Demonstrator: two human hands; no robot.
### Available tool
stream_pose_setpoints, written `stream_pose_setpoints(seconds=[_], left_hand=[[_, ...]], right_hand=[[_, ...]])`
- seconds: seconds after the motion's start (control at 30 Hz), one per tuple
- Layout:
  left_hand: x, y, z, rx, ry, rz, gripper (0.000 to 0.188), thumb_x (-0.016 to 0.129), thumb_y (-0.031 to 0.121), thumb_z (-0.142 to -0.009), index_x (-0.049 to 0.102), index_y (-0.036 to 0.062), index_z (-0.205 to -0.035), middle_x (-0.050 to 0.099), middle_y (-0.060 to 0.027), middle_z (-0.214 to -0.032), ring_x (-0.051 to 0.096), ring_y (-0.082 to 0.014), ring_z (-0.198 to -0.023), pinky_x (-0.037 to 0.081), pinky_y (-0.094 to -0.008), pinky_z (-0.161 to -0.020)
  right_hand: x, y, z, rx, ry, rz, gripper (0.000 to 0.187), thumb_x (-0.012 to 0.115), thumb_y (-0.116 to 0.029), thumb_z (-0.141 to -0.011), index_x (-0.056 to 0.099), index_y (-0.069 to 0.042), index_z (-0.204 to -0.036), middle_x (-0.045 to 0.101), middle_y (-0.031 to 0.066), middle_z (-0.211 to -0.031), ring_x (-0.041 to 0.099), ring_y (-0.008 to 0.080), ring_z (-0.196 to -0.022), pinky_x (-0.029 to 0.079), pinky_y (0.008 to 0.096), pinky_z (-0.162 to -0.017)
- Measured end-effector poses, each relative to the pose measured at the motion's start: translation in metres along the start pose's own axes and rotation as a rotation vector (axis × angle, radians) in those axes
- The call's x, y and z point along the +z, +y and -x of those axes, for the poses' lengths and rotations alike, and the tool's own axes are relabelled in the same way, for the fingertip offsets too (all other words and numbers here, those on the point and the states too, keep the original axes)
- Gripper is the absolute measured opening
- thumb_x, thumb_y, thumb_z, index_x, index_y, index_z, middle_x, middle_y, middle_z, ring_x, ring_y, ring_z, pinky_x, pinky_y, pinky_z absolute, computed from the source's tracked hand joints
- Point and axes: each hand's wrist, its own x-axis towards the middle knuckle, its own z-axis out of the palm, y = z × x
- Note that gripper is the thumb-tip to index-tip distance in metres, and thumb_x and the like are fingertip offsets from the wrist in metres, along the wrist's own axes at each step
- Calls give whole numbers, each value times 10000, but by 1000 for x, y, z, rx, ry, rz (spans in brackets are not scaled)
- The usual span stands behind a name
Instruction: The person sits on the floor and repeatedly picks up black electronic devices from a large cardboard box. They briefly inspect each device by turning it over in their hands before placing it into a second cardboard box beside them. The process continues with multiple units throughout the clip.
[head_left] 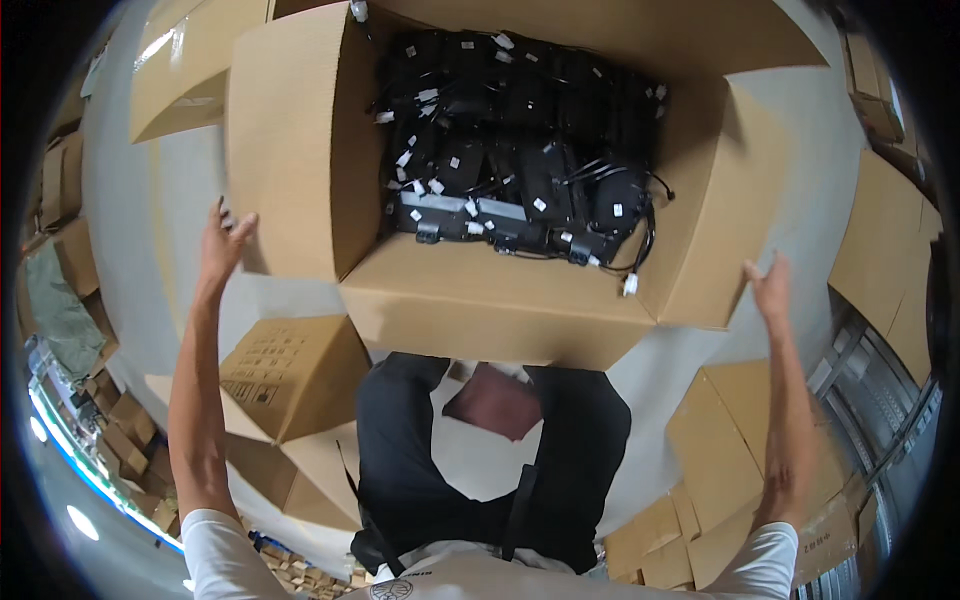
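Note:
A large open cardboard box point(500, 315) stands in front of my knees with its flaps folded outward. Inside lie several black moulded parts point(535, 185) with black cables and small white connectors point(630, 285). My left hand point(229, 238) is at the outer edge of the left flap point(283, 150), thumb and fingers apart; whether it touches the flap is hard to tell. At the outer edge of the right flap point(715, 220), my right hand point(770, 285) has its thumb and fingers spread, slightly blurred. Neither hand holds anything that I can make out.
A closed carton point(300, 370) stands near my left knee, and more cardboard point(715, 430) lies at my right. Another box point(190, 75) is at the far left. A dark red piece point(495, 403) lies between my legs. Metal racking point(880, 400) lines the right side.

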Motion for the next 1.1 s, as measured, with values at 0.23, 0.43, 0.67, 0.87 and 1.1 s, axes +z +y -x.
stream_pose_setpoints(seconds=[0.23, 0.43, 0.67, 0.87, 1.1], left_hand=[[65, 29, 29, 98, 133, 121, 871, 607, 475, -996, 270, -121, -1534, 257, -355, -1595, 190, -426, -1533, 181, -442, -1243], [93, 92, 71, 279, 107, -304, 878, 758, 410, -874, 355, -121, -1446, 346, -354, -1497, 362, -431, -1411, 325, -456, -1177], [113, 84, 55, 312, 256, -380, 702, 819, 336, -760, 515, -92, -1226, 499, -371, -1302, 478, -505, -1255, 439, -556, -1060], [110, 97, 57, 308, 224, -277, 386, 693, 215, -772, 672, -60, -1043, 690, -329, -1075, 680, -456, -1045, 554, -526, -877], [128, 84, 92, 333, 351, -95, 210, 624, 171, -811, 699, -25, -799, 712, -283, -900, 714, -432, -893, 553, -535, -803]], right_hand=[[64, -171, -18, 302, -239, -867, 450, 423, -235, -1060, 541, 56, -1383, 631, 250, -1307, 601, 371, -1218, 443, 427, -1071], [56, -169, -15, 256, -25, -764, 424, 445, -195, -1045, 565, 72, -1352, 650, 241, -1287, 604, 354, -1244, 451, 414, -1072], [-58, -305, 65, -678, 40, -723, 460, 724, -290, -920, 626, 13, -1253, 646, 265, -1252, 604, 437, -1210, 496, 486, -999], [-16, -332, 91, -778, -195, -421, 381, 830, -345, -769, 697, -24, -925, 711, 221, -852, 696, 436, -878, 549, 512, -778], [5, -305, 85, -823, -92, -425, 164, 760, -180, -743, 699, -59, -835, 689, 214, -783, 688, 432, -820, 544, 528, -729]])
